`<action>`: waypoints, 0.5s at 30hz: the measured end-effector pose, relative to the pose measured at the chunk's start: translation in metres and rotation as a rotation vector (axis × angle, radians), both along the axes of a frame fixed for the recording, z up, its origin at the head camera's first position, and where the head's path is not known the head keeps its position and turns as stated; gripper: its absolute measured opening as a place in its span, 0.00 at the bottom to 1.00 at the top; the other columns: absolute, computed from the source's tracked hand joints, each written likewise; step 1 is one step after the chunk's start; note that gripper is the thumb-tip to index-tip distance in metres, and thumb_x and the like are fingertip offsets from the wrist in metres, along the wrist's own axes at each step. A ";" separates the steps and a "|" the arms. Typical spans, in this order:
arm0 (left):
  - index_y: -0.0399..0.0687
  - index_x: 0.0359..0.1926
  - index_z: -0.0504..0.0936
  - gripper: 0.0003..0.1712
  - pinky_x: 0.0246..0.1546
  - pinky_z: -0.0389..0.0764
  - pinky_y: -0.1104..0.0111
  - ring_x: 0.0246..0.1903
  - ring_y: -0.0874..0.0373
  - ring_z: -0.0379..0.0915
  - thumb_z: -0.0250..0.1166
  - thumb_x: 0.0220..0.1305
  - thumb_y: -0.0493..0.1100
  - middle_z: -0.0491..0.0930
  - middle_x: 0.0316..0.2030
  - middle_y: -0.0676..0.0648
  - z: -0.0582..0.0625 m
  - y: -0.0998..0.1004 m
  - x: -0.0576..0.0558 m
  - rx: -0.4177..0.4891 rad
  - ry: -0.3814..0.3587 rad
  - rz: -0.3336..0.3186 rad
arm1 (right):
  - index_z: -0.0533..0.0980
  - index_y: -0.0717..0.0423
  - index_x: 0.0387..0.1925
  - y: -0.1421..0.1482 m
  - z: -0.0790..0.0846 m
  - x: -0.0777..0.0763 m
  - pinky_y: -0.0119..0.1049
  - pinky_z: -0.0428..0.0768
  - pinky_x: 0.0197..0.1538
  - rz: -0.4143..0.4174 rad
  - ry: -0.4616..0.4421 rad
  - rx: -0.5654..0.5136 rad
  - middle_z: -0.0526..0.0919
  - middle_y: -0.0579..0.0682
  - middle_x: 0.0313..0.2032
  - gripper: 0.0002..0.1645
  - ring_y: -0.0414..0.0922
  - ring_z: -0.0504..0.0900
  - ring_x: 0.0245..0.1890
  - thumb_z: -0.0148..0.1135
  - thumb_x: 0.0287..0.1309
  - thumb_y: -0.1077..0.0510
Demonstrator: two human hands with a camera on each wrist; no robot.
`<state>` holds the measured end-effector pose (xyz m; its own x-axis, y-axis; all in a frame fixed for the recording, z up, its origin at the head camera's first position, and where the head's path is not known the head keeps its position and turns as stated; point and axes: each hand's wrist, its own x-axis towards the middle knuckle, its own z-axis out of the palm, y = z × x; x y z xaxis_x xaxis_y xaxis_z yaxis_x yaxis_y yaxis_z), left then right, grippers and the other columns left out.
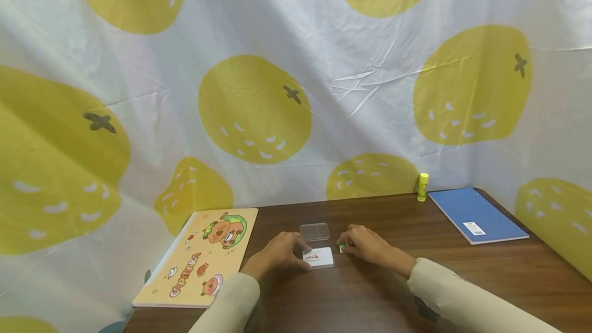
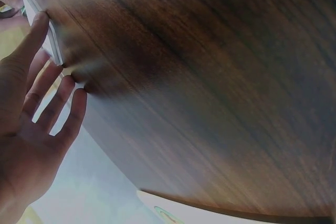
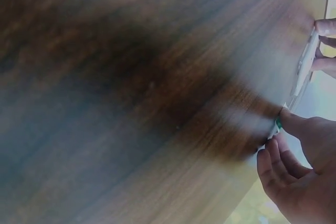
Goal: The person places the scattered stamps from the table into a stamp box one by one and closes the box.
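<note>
My left hand (image 1: 280, 254) grips the left side of a small box of white cards (image 1: 324, 257), its thumb at the near edge and its fingers at the far edge. Red print shows on the top card. Just behind the box lies a clear plastic lid (image 1: 314, 232). To the right of the box, my right hand (image 1: 365, 243) pinches a small green-and-white piece (image 1: 343, 247) between thumb and fingers, low over the table. In the right wrist view the green piece (image 3: 278, 123) shows between the fingertips, mostly hidden by them.
A capybara-printed folder (image 1: 208, 256) lies on the left of the brown wooden table (image 1: 296, 302). At the back right stand a yellow-green glue stick (image 1: 423, 187) and, beside it, a flat blue notebook (image 1: 476, 215). A fruit-patterned curtain (image 1: 361, 117) hangs along the back and sides.
</note>
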<state>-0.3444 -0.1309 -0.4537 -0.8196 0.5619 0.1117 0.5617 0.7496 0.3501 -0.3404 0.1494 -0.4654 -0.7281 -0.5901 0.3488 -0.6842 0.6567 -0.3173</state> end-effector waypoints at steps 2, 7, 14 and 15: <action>0.51 0.46 0.93 0.25 0.54 0.80 0.62 0.47 0.59 0.80 0.86 0.46 0.53 0.86 0.46 0.53 0.000 0.000 0.001 0.000 -0.003 0.002 | 0.88 0.55 0.43 0.000 -0.001 0.000 0.33 0.80 0.34 -0.004 0.000 0.004 0.82 0.48 0.33 0.09 0.41 0.79 0.31 0.74 0.59 0.62; 0.51 0.46 0.93 0.25 0.55 0.80 0.62 0.48 0.58 0.81 0.86 0.46 0.52 0.86 0.47 0.53 0.000 0.000 0.001 0.003 -0.003 -0.001 | 0.87 0.54 0.43 0.001 -0.001 -0.002 0.35 0.82 0.38 -0.011 -0.009 0.010 0.84 0.48 0.34 0.09 0.45 0.83 0.35 0.75 0.59 0.61; 0.50 0.46 0.93 0.25 0.54 0.80 0.63 0.47 0.59 0.80 0.86 0.46 0.52 0.86 0.46 0.53 0.001 0.000 0.002 0.003 0.001 -0.005 | 0.87 0.57 0.41 0.003 -0.002 -0.005 0.33 0.83 0.38 0.006 -0.012 -0.054 0.83 0.49 0.33 0.11 0.45 0.84 0.34 0.77 0.56 0.63; 0.50 0.46 0.92 0.25 0.54 0.80 0.63 0.47 0.59 0.80 0.86 0.46 0.52 0.86 0.46 0.53 0.001 0.000 0.002 0.003 0.000 -0.006 | 0.87 0.57 0.41 0.003 -0.002 -0.006 0.32 0.83 0.37 0.010 -0.015 -0.067 0.83 0.49 0.32 0.11 0.45 0.84 0.34 0.78 0.55 0.64</action>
